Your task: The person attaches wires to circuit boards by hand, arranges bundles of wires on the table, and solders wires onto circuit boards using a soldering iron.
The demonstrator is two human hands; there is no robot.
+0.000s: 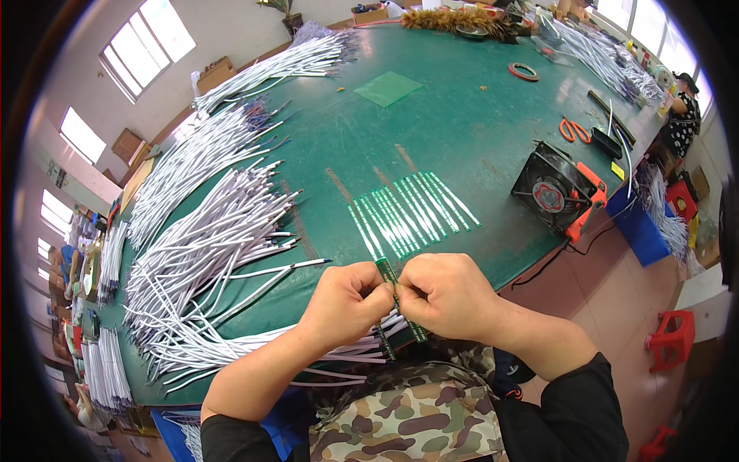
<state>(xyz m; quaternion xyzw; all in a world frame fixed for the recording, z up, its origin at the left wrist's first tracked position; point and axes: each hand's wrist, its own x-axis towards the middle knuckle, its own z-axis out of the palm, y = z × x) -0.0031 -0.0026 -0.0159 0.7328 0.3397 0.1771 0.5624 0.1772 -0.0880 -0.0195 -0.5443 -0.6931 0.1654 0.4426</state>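
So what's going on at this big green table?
A person seated at the green table holds a narrow green circuit strip pinched between both hands: left hand and right hand close together over their lap. More such strips lie in a row just beyond the hands. Bundles of white wires fan out on the left, and a small black fan stands on the right.

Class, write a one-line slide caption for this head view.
Both hands pinch a narrow green circuit strip beside white cables.
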